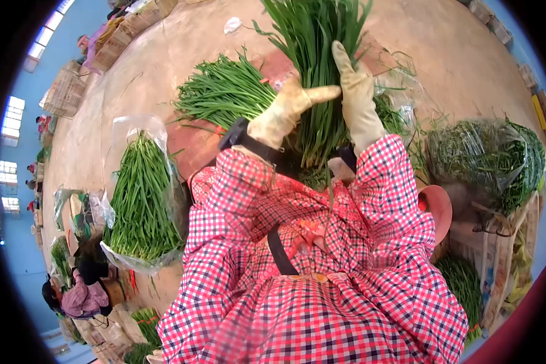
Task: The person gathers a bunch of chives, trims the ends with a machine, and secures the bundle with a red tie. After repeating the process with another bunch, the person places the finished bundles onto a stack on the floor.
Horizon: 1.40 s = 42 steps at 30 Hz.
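A large upright bunch of garlic chives [316, 67] is held in front of me, its pale stem ends pointing down toward my lap. My left hand [288, 112], in a cream glove, grips its left side with the thumb laid across the front. On the right side, my gloved right hand [357, 91] grips it too, one digit pointing up along the leaves. The fingers behind the bunch are hidden. Just left of my left hand, a pile of chives [224, 91] with red ties lies on a reddish mat [188, 145].
To the left lies a plastic-wrapped heap of chives [141, 200]. At right, a plastic bag of greens [488, 155] sits above a crate [497, 267]. A pink round object [437, 212] is by my right elbow. Another person [85, 294] sits at lower left.
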Each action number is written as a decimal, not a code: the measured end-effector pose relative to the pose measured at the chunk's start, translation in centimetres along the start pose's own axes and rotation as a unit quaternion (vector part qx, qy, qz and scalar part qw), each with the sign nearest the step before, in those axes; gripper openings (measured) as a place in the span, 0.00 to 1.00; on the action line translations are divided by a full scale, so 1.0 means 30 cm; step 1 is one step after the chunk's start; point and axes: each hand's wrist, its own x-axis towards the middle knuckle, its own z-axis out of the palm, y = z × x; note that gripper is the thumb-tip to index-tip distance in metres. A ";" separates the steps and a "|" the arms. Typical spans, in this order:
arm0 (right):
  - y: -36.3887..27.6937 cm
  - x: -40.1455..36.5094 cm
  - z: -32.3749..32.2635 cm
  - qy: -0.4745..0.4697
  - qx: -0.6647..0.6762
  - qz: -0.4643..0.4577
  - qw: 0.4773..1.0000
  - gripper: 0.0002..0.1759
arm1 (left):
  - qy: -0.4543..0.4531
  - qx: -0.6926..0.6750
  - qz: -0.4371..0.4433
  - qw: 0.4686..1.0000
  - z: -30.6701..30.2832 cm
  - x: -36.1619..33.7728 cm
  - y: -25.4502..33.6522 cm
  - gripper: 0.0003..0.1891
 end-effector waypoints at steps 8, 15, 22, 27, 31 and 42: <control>-0.233 0.249 -0.115 -0.057 0.329 -0.015 0.943 0.14 | -0.111 -0.087 0.191 0.971 -0.044 0.188 0.190 0.16; -0.024 0.379 0.043 -0.145 0.459 -0.105 0.870 0.21 | 0.040 0.346 0.482 0.804 -0.140 0.496 -0.038 0.22; 0.074 0.389 0.116 -0.242 0.380 -0.016 0.893 0.30 | -0.102 0.004 0.173 0.980 -0.193 0.523 -0.145 0.15; 0.079 0.417 0.133 -0.218 0.324 -0.107 0.914 0.26 | -0.071 0.291 0.241 0.923 -0.214 0.572 -0.123 0.17; 0.083 0.417 0.182 -0.186 0.411 0.022 0.892 0.22 | -0.024 0.442 0.371 0.817 -0.184 0.648 -0.139 0.17; 0.016 0.462 0.185 -0.225 0.413 -0.013 0.882 0.17 | -0.069 0.033 0.253 0.964 -0.184 0.634 -0.053 0.17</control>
